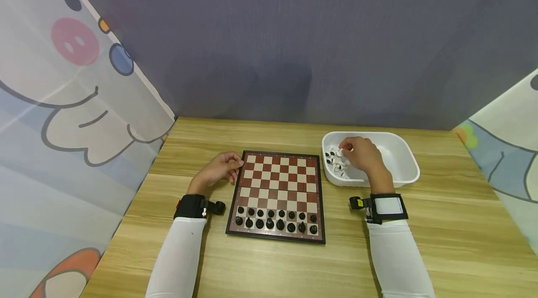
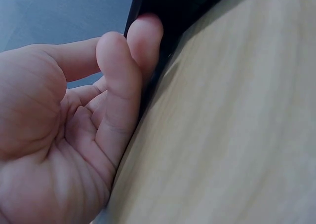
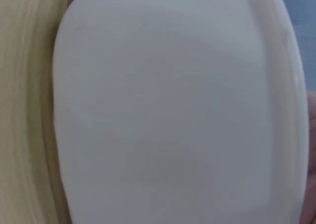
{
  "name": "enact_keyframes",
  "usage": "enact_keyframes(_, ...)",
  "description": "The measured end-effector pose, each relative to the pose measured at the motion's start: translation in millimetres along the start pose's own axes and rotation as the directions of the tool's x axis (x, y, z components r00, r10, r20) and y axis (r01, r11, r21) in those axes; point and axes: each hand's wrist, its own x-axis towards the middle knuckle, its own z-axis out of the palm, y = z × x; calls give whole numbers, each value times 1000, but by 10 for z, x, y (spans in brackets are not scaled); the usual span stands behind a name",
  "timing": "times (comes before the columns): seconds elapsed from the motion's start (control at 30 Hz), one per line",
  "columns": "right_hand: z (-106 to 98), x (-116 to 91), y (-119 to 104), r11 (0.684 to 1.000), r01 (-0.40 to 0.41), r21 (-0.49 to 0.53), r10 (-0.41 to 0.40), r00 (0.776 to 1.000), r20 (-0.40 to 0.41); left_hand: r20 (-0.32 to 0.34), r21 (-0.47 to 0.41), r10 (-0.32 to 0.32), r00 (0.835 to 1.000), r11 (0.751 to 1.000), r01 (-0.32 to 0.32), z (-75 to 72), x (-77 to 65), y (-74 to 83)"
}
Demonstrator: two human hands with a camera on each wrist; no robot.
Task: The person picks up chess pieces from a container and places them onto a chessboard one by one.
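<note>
A chessboard [image 1: 273, 192] with red and cream squares and a black rim lies on the table, two rows of black chess pieces [image 1: 270, 223] standing along its near side. My left hand [image 1: 219, 167] holds the board's left edge near the far corner; its bent fingers [image 2: 118, 81] meet the black side in the left wrist view. Inside the white plastic bin [image 1: 399, 158] to the right, my right hand [image 1: 363, 153] pinches a white chess piece [image 1: 341, 152], partly hidden by the fingertips. More white pieces [image 1: 336, 167] lie heaped at the bin's left end.
The wooden table [image 1: 269, 265] meets a grey upright panel [image 1: 294, 55] behind the board and bin. Cartoon-printed curtains [image 1: 84, 116] hang along both sides. In the right wrist view, the bin's outer wall [image 3: 163, 110] covers most of the picture.
</note>
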Motion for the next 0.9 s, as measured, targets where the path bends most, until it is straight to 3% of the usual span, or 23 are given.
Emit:
enact_keyframes(0.53,-85,-16,-105,998,49,29,-46,995,-91,1,-9,10,1000,1000,-10,-23,2,-18)
enact_keyframes(0.9,-107,-56,-239,991,112,69,-97,977,-191,-12,-5,-5,1000,1000,5,-9,28,-36)
